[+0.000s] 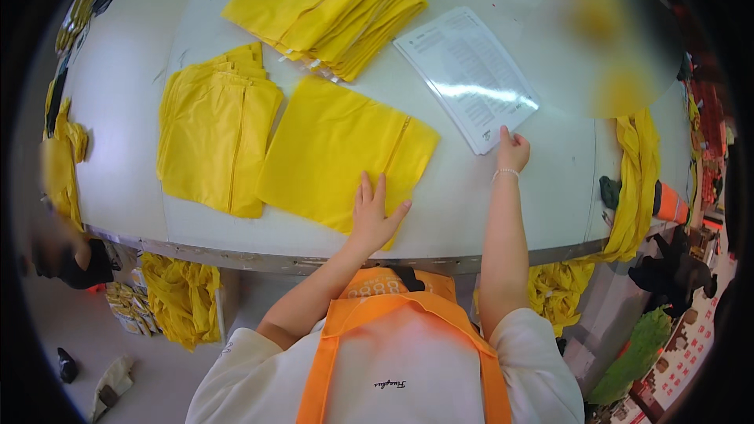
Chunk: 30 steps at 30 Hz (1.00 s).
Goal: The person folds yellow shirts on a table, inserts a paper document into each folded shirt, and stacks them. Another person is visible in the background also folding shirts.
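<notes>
One hand flat on a yellow bag, the other at the sheets.

From here I see the left hand (374,216) with its fingers spread apart, resting on a single yellow bag (338,149) near the table's front edge, clamped on nothing. The right hand (513,151) has its fingers at the lower corner of a pile of glossy sheets (471,71); whether they are pinched together on one sheet, I can't tell. The work looks partway to me: one bag is laid out by itself, with no sheet showing on it. A stack of bags (212,137) lies just left of it and a thicker heap (330,8) behind; whether either is finished isn't clear.
</notes>
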{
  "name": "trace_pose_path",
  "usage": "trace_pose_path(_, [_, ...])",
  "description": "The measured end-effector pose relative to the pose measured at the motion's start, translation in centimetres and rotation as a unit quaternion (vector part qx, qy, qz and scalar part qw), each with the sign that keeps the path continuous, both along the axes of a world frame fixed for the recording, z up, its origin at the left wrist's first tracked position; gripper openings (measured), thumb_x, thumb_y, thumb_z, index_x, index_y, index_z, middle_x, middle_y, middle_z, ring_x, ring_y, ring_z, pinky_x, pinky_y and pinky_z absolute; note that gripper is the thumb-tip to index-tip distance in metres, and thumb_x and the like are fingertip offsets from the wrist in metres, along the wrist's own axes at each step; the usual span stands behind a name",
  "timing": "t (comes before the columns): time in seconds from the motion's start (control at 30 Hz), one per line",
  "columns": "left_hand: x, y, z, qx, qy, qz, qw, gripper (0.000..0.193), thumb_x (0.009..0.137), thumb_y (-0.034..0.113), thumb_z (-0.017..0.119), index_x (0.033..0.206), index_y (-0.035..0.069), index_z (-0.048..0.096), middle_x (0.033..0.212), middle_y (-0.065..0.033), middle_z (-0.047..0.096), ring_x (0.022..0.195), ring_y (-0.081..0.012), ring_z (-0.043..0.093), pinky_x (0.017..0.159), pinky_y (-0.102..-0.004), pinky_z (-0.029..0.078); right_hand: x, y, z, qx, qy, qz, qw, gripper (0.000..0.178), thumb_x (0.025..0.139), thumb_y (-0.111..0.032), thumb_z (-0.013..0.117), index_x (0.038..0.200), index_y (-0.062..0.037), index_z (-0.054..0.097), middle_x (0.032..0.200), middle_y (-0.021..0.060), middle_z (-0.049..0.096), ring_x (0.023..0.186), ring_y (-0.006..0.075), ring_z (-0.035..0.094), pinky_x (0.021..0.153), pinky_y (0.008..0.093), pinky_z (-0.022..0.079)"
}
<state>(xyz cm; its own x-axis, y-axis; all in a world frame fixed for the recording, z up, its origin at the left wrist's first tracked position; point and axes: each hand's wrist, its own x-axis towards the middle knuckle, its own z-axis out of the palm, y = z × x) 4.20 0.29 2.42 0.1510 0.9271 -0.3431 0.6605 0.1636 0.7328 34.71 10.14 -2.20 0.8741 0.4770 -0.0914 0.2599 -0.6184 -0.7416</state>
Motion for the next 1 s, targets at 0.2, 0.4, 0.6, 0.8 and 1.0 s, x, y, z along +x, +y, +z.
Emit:
trace_pose_path(0.2, [-2.1, 0.1, -0.8, 0.189, 0.159, -0.090, 0.965, 0.066, 0.074, 0.036, 0.067, 0.130, 0.009, 0.046, 0.145, -0.0199, 0.026, 0.128, -0.0368, 0.030, 0.102, -0.0465, 0.026, 3.0, 1.3, 2.0, -0.064, 0.165, 0.057, 0.983, 0.036, 0.069, -0.030, 0.080, 0.064, -0.0008, 0.060, 0.056, 0.0035, 0.056, 0.043, 0.0109, 0.048, 0.043, 0.0234, 0.042])
trace_pose_path(0.4, [-2.4, -0.8, -3.3, 0.278, 0.181, -0.072, 0.941, 0.054, 0.079, 0.028, 0.064, 0.128, 0.014, 0.049, 0.141, -0.0162, 0.033, 0.124, -0.0347, 0.036, 0.099, -0.0460, 0.030, 6.0, 1.8, 1.6, -0.131, 0.219, 0.111, 0.960, 0.031, 0.074, -0.028, 0.075, 0.066, -0.0016, 0.061, 0.059, 0.0065, 0.059, 0.045, 0.0123, 0.054, 0.042, 0.0239, 0.044])
trace_pose_path(0.6, [-2.7, -0.3, -2.6, 0.316, 0.180, -0.051, 0.930, 0.035, 0.081, 0.024, 0.062, 0.114, 0.015, 0.061, 0.130, -0.0131, 0.046, 0.115, -0.0316, 0.045, 0.093, -0.0449, 0.035, 2.6, 2.7, 6.2, -0.262, -0.302, 0.312, 0.862, 0.031, 0.082, -0.030, 0.063, 0.077, -0.0003, 0.065, 0.072, 0.0119, 0.063, 0.068, 0.0201, 0.063, 0.063, 0.0367, 0.051])
trace_pose_path(0.8, [-3.5, 0.1, -2.1, 0.238, 0.112, -0.039, 0.964, 0.012, 0.081, 0.020, 0.060, 0.088, 0.010, 0.064, 0.087, -0.0072, 0.059, 0.082, -0.0249, 0.059, 0.068, -0.0383, 0.048, 6.4, 1.7, 6.6, 0.145, 0.003, 0.186, 0.972, 0.026, 0.087, -0.024, 0.058, 0.082, 0.0008, 0.062, 0.073, 0.0073, 0.062, 0.064, 0.0155, 0.055, 0.065, 0.0308, 0.047])
trace_pose_path(1.0, [-5.3, -0.8, -1.2, 0.306, 0.094, 0.017, 0.947, 0.011, 0.082, 0.017, 0.059, 0.085, 0.007, 0.063, 0.073, -0.0096, 0.058, 0.066, -0.0277, 0.059, 0.057, -0.0368, 0.049, 5.3, -13.4, 12.8, 0.049, 0.319, 0.254, 0.912, 0.023, 0.088, -0.017, 0.059, 0.097, 0.0036, 0.062, 0.089, 0.0050, 0.064, 0.076, 0.0102, 0.058, 0.070, 0.0247, 0.047])
